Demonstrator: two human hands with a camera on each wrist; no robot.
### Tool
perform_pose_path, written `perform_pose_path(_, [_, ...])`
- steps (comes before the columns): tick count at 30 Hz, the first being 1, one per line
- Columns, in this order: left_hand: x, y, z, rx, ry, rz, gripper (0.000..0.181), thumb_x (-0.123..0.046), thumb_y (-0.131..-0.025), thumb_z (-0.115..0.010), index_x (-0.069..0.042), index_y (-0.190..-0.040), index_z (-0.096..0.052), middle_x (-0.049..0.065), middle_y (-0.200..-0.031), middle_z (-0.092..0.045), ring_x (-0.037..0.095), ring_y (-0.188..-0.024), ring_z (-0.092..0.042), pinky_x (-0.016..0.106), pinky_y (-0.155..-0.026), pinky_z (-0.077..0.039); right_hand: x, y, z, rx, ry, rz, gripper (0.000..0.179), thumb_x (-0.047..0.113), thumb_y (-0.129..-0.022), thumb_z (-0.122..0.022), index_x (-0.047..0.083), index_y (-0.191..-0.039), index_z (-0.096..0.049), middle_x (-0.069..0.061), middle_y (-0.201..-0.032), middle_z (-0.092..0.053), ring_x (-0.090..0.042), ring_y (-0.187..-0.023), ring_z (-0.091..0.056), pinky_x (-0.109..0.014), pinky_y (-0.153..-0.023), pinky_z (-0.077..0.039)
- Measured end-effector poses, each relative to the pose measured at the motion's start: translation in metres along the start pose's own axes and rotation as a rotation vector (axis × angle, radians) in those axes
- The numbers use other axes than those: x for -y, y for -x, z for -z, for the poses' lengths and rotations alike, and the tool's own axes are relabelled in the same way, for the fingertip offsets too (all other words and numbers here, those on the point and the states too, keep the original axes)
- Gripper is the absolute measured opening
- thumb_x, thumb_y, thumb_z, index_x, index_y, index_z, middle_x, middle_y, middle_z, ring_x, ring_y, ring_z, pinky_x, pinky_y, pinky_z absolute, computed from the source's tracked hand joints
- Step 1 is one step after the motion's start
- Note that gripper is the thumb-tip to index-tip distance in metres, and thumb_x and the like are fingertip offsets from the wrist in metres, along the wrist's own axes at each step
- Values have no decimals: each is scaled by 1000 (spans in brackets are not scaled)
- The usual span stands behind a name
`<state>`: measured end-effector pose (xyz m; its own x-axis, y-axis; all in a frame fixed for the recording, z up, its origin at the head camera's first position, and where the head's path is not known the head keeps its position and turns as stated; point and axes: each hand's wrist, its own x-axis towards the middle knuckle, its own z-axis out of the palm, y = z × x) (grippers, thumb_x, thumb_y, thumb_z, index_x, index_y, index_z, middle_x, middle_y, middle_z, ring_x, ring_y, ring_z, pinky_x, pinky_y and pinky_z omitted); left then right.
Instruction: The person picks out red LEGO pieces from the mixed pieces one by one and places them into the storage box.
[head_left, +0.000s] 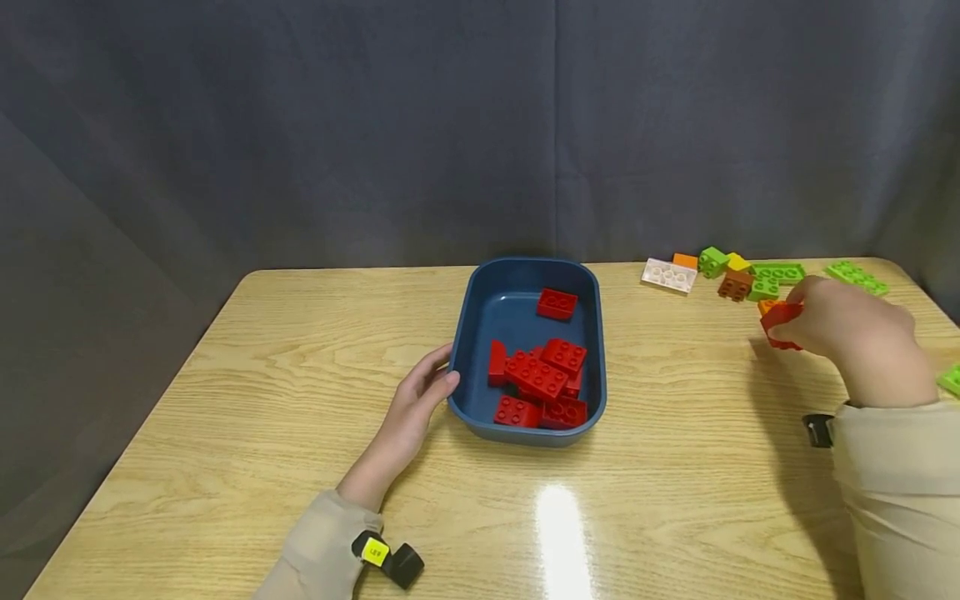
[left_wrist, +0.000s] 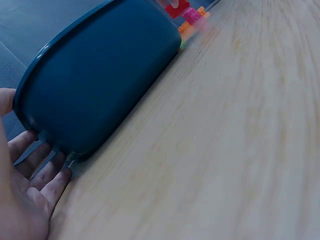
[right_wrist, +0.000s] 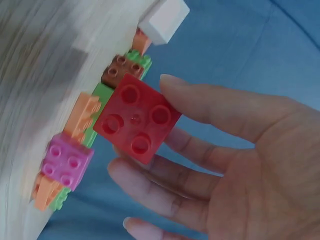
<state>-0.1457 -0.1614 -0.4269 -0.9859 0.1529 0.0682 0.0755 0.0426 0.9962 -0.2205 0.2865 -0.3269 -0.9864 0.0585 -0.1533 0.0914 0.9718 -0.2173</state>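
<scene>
My right hand (head_left: 858, 333) pinches a red toy building brick (right_wrist: 135, 120) between thumb and fingers, held up over the right of the table. In the right wrist view its studded face shows. A blue bin (head_left: 480, 434) stands mid-table with several red bricks (head_left: 536, 375) piled at its near end and one red brick (head_left: 557, 304) farther back. My left hand (head_left: 420, 392) rests against the bin's left side, fingers loosely extended on the outer wall and thumb at the rim. The bin's outer wall (left_wrist: 100, 75) fills much of the left wrist view.
Loose bricks lie at the back right: a white one (head_left: 669, 276), a brown one (head_left: 735, 285), green ones (head_left: 855, 277), and a yellow one (head_left: 738, 262). A pink brick (right_wrist: 67, 162) and an orange brick (right_wrist: 80, 117) show near the right hand. A dark curtain (head_left: 405, 133) hangs behind the table.
</scene>
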Motion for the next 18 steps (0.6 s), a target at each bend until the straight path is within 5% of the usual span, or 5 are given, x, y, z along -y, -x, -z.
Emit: perform_pose_path(18, [1, 1, 1, 5, -1, -8, 50, -20, -102, -51, -4, -149, -41, 16, -150, -43, 29, -134, -46, 39, -111, -35, 42, 3, -12, -137, 26, 232, 32, 11, -83, -62, 0, -112, -56, -22, -88, -62, -37, -73, -56, -50, -51, -43])
